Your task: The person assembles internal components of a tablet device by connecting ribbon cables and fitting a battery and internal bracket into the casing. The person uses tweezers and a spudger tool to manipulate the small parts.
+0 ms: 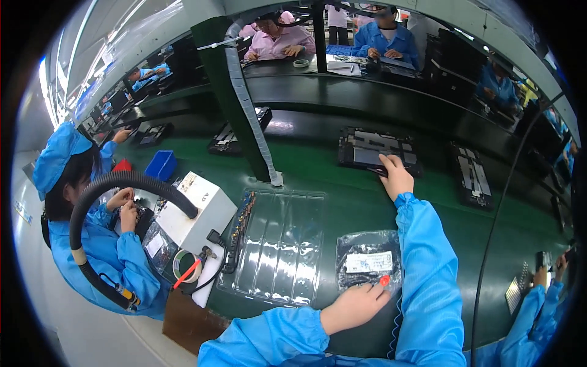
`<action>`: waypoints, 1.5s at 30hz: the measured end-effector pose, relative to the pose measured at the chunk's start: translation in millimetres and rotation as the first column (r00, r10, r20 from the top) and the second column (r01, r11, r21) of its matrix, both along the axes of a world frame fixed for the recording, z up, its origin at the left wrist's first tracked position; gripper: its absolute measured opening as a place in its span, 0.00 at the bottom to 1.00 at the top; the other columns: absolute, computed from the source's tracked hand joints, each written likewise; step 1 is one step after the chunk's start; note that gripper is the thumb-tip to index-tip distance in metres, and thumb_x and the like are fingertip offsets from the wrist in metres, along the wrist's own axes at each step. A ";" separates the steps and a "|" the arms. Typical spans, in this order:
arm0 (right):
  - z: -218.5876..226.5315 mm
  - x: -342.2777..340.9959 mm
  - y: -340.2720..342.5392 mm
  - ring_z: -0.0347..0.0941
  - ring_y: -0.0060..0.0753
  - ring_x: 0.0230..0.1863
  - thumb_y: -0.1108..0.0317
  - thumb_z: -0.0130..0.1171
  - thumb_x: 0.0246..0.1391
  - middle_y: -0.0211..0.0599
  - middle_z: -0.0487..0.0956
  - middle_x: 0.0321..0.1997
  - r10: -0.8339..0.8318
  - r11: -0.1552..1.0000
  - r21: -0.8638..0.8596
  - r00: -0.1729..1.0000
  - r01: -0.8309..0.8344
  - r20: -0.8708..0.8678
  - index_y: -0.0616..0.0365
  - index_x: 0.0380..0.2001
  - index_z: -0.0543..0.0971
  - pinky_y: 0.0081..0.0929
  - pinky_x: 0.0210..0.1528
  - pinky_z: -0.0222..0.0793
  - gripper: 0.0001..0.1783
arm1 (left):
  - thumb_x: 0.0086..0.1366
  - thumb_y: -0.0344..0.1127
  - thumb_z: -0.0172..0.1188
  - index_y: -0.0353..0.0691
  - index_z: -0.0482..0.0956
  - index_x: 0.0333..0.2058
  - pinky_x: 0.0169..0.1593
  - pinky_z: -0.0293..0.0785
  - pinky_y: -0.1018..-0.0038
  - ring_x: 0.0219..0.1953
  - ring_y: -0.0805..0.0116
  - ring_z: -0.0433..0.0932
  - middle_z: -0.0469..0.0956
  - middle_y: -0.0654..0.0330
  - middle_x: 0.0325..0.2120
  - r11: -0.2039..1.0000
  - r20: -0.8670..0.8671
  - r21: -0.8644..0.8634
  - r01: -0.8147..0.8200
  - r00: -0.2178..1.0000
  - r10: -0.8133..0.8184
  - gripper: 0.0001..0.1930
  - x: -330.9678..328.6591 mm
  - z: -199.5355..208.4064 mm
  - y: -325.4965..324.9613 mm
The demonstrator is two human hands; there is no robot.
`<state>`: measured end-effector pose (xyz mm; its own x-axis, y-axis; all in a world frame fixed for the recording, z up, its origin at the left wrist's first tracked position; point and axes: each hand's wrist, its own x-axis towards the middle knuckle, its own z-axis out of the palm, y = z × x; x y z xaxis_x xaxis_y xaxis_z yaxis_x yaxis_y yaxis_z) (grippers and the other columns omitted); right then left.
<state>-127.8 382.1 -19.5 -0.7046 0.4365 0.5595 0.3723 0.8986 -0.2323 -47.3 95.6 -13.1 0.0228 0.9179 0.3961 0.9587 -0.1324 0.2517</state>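
Observation:
My right hand [396, 176] reaches forward to the near edge of a flat black electronic unit [378, 148] with grey panels. Its thumb and fingers close on that edge; what lies under the fingers is partly hidden. Nearer to me, my left hand [354, 309] rests at the lower edge of a clear plastic bag [369, 241], fingers loosely stretched out. A red cover [384, 280] caps one of its fingertips. The bag bears a white label and has dark contents that I cannot make out.
A clear ribbed plastic tray [275, 244] lies left of the bag. Beyond it stand a white box [194, 208] with a black hose and a dark post [235, 104]. Another unit [471, 174] lies to the right. A co-worker [92, 226] sits at left; a thin cable [502, 196] hangs at right.

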 end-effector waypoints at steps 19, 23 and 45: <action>17.1 152.2 -83.1 0.67 0.43 0.33 0.80 0.53 0.40 0.42 0.66 0.35 0.031 0.941 -0.333 0.994 -0.063 -0.101 0.59 0.40 0.72 0.32 0.34 0.65 0.18 | 0.52 0.33 0.53 0.46 0.64 0.55 0.52 0.49 0.37 0.49 0.61 0.65 0.67 0.58 0.43 0.835 -0.092 0.224 -0.503 0.842 0.532 0.28 -9.8 -7.9 11.4; 7.0 172.0 -93.9 0.64 0.51 0.41 0.79 0.50 0.42 0.49 0.65 0.38 0.098 0.979 -0.161 0.982 -0.124 -0.160 0.65 0.41 0.65 0.34 0.45 0.62 0.18 | 0.51 0.35 0.55 0.43 0.57 0.59 0.54 0.49 0.40 0.57 0.56 0.58 0.58 0.51 0.55 0.887 0.017 0.291 -0.358 0.929 0.369 0.34 8.1 10.6 8.1; 31.3 215.4 -167.0 0.72 0.42 0.34 0.82 0.52 0.45 0.44 0.72 0.32 0.332 0.851 -0.407 0.940 -0.331 -0.071 0.62 0.40 0.71 0.27 0.37 0.67 0.15 | 0.69 0.41 0.40 0.43 0.53 0.60 0.54 0.61 0.76 0.51 0.72 0.64 0.64 0.57 0.51 0.966 0.905 0.257 0.037 -0.359 -0.228 0.23 29.8 -18.1 44.5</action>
<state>87.7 215.1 11.8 -0.8491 0.3647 0.3821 0.0696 0.7944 -0.6034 -17.5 140.1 -31.3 -0.3438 0.9310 0.1227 -0.5841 -0.3143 0.7483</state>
